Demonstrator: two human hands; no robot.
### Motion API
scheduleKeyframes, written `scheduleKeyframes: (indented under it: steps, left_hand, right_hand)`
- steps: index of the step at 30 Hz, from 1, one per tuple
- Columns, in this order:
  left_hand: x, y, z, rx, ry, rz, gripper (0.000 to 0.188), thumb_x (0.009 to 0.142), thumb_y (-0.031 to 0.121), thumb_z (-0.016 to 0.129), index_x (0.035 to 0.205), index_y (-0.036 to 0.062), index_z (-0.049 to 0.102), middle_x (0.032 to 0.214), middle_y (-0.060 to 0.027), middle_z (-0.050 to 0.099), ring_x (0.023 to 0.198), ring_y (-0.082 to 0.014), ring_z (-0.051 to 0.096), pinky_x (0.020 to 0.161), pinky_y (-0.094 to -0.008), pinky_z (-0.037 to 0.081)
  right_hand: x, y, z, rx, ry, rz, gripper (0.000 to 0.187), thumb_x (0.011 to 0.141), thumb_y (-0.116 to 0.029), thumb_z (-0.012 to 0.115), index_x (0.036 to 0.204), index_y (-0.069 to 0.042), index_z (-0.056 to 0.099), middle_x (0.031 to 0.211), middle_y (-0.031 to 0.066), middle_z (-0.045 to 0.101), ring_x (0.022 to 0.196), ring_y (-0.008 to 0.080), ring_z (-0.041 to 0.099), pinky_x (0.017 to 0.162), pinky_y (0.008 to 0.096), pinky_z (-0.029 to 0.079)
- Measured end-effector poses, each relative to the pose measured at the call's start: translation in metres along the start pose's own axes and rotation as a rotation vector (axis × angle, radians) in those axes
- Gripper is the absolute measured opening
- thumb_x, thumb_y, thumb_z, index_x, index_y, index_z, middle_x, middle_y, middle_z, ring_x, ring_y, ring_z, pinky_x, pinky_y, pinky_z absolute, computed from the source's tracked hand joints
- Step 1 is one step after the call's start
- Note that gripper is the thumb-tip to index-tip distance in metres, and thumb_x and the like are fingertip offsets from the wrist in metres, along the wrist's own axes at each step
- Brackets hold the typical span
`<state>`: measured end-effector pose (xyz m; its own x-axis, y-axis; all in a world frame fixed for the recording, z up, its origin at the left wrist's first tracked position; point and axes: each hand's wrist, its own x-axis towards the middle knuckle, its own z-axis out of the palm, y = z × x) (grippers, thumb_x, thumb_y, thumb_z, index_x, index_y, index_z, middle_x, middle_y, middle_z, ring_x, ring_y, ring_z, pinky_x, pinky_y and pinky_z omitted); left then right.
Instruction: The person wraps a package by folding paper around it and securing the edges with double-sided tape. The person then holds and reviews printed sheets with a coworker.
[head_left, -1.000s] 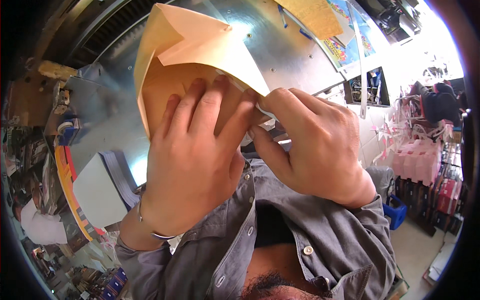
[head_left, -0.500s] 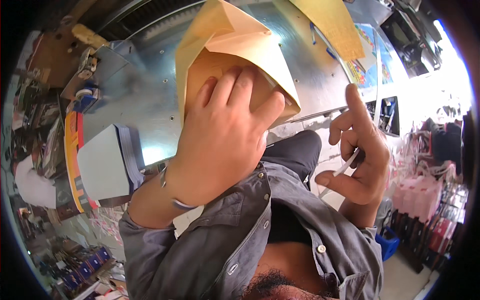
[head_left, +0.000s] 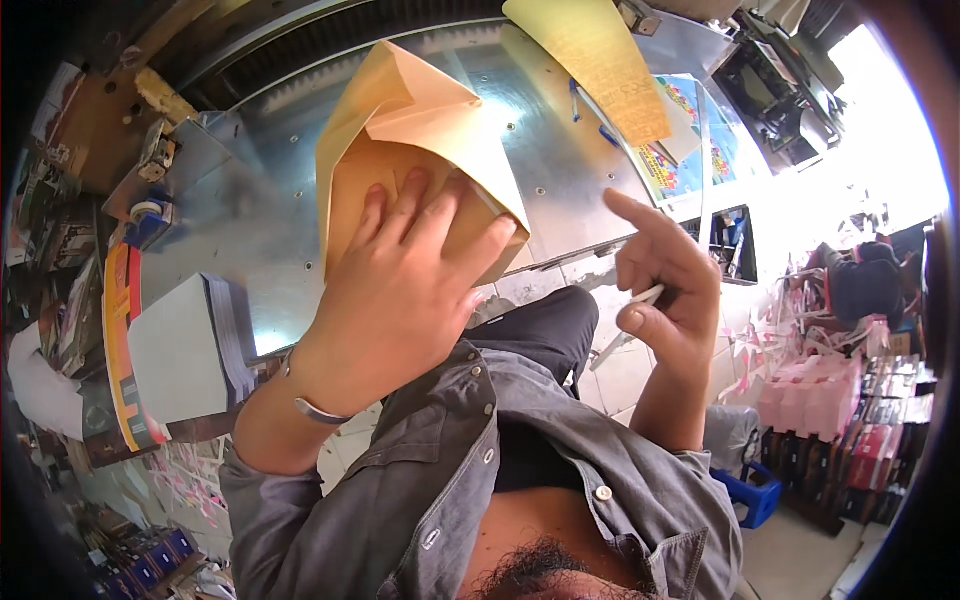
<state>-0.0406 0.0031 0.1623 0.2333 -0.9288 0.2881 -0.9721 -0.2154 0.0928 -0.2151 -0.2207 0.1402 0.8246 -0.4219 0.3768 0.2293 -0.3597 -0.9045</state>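
A tan sheet of thick paper [head_left: 430, 100], creased and folded with a raised flap, lies at the near edge of the metal table. My left hand [head_left: 390, 285] rests on its inner face, fingers spread and the thumb by the right-hand fold. Off the table's near edge, to the right of the paper, my right hand [head_left: 680, 275] is raised. Its index finger points out, while the thumb and the curled fingers pinch a thin white strip [head_left: 648, 297]. What the strip is made of, I cannot tell.
A thick stack of white sheets [head_left: 190, 350] stands at the table's left, beside an orange-edged strip [head_left: 122, 345]. Farther right lie a yellow-tan sheet [head_left: 600, 70], blue pens and colourful printed sheets [head_left: 690, 150]. A blue plastic stool [head_left: 752, 495] stands on the floor.
The view has shifted, so the table and both hands sit farther left. My right thumb has closed in toward the curled fingers on the white strip. My left hand stays on the folded paper.
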Motion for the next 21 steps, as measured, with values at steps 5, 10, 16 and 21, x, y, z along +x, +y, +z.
scheduleKeyframes:
  steps: [5,10,16,21]
  left_hand:
    - [-0.001,0.004,0.003,-0.116,0.036,-0.109,0.065,0.086,0.023,0.081,0.145,0.0095,0.055,0.153,-0.0260,0.051,0.147,-0.0511,0.043,0.120,-0.0652,0.035]
    - [0.002,0.006,0.000,-0.106,0.036,-0.102,0.066,0.085,0.021,0.082,0.143,0.0051,0.054,0.147,-0.0221,0.052,0.142,-0.0479,0.049,0.120,-0.0631,0.036]
    - [0.000,0.007,0.003,-0.133,0.080,-0.130,0.058,0.083,0.015,0.083,0.134,0.0040,0.059,0.140,-0.0191,0.053,0.134,-0.0437,0.055,0.118,-0.0613,0.039]
    - [-0.001,0.003,0.000,-0.136,0.094,-0.128,0.052,0.081,0.014,0.085,0.128,0.0033,0.064,0.133,-0.0172,0.057,0.126,-0.0411,0.059,0.115,-0.0583,0.044]
  right_hand:
    - [0.028,0.020,0.007,-0.124,-0.192,-0.117,0.098,0.074,-0.064,0.087,0.144,0.001,0.066,0.107,0.0129,0.072,0.058,0.0073,0.041,0.053,0.0255,0.033]
    - [0.047,0.048,0.019,0.014,-0.348,-0.165,0.093,0.077,-0.069,0.082,0.139,0.001,0.070,0.142,0.0246,0.068,0.061,0.0101,0.045,0.054,0.0266,0.038]
    - [0.056,0.073,0.028,-0.039,-0.317,-0.386,0.093,0.079,-0.076,0.075,0.121,0.006,0.077,0.136,0.0258,0.071,0.055,0.0089,0.055,0.051,0.0228,0.042]
    - [0.063,0.060,0.029,-0.115,-0.333,-0.571,0.080,0.083,-0.067,0.079,0.117,0.006,0.079,0.131,0.0270,0.072,0.065,0.0158,0.063,0.055,0.0274,0.046]
